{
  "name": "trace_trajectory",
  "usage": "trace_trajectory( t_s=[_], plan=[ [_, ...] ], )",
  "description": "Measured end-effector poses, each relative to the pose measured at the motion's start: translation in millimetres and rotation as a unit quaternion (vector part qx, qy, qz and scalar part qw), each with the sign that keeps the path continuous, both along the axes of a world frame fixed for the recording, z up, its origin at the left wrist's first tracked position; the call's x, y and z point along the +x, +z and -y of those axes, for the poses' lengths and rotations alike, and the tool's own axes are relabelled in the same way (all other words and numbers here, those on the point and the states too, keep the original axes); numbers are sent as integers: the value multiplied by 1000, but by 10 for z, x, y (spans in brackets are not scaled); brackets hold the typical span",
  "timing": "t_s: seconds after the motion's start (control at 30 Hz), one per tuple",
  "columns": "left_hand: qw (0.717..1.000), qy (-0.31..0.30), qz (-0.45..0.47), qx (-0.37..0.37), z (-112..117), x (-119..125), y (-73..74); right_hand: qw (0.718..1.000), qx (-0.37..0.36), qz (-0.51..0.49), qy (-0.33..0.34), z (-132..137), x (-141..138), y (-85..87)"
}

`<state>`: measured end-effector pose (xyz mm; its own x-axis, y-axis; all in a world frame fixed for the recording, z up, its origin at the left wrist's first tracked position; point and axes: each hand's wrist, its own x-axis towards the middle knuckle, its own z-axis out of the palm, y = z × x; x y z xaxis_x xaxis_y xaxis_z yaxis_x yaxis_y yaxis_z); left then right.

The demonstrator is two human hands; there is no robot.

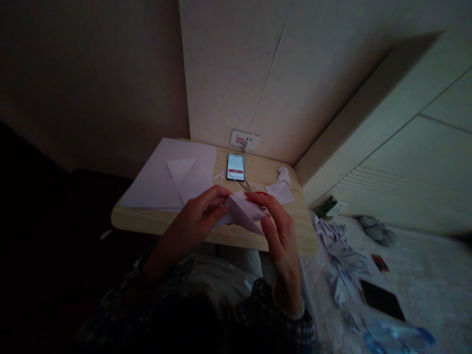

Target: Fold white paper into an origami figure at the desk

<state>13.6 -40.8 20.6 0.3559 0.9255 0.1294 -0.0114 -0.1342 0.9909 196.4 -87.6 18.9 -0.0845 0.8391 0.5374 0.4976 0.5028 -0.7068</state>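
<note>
Between my hands, above the near edge of the small wooden table (pixel 147 220), is a folded sheet of white paper (pixel 243 211) with slanting creased flaps. My left hand (pixel 201 214) pinches its left side between thumb and fingers. On the other side my right hand (pixel 276 223) holds the paper's right part, the index finger along its top edge and the thumb lower down. Just behind the paper lies a pair of scissors with a red handle (pixel 261 193), partly covered by my right hand and the paper.
A phone (pixel 235 167) with a lit screen lies near the wall socket (pixel 245 139). White sheets (pixel 147 182) cover the table's left. A paper square (pixel 283 192) and a small folded paper figure (pixel 283 175) are at right. Crumpled papers (pixel 341 250) and a dark tablet-like object (pixel 382 299) lie on the bed.
</note>
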Motion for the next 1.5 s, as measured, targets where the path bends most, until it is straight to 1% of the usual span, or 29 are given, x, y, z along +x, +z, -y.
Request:
trace_trajectory(
  t_s=[0.07,0.2,0.27,0.4,0.5,0.6,0.67,0.73,0.83,0.97,1.03,1.1,1.2,1.27,1.37,1.43,1.5],
  plan=[
    [999,8,-23,29,9,10,-24,1000,-9,-10,-2,-10,-7,-26],
    [997,-24,-63,48,37,29,-43,999,-19,-21,-21,-72,-49,-86],
    [993,-22,-98,68,44,37,-30,999,-31,-24,-33,-99,-74,-95],
    [982,-16,-159,99,24,38,6,998,-67,-10,-17,-105,-100,-80],
    [973,-27,-195,117,2,29,8,998,-50,3,-34,-100,-105,-84],
    [968,-58,-206,133,-7,17,-8,998,-14,15,-56,-104,-124,-99],
    [966,-85,-210,128,-11,6,-18,998,-8,24,-53,-107,-149,-102],
    [964,-92,-221,119,-19,-9,-25,998,-9,25,-52,-108,-179,-101],
    [960,-83,-240,116,-29,-28,-28,998,-24,12,-61,-112,-217,-107],
    [961,-81,-230,131,-17,-25,-12,996,-53,-15,-64,-124,-246,-123],
    [961,-76,-229,136,-8,-24,7,995,-56,-28,-78,-128,-251,-124],
    [962,-54,-228,142,-6,-35,25,994,-70,-28,-82,-132,-248,-120],
    [962,-11,-232,142,-18,-61,32,993,-102,-5,-62,-146,-229,-116],
    [963,-4,-239,128,-27,-66,8,993,-96,9,-69,-158,-216,-121],
    [963,-14,-254,89,-31,-36,-67,993,-69,26,-94,-177,-214,-136],
    [966,29,-247,70,-25,1,-114,993,-67,31,-95,-185,-225,-143],
    [962,42,-262,63,-13,37,-138,993,-68,31,-94,-189,-241,-147]
  ],
)
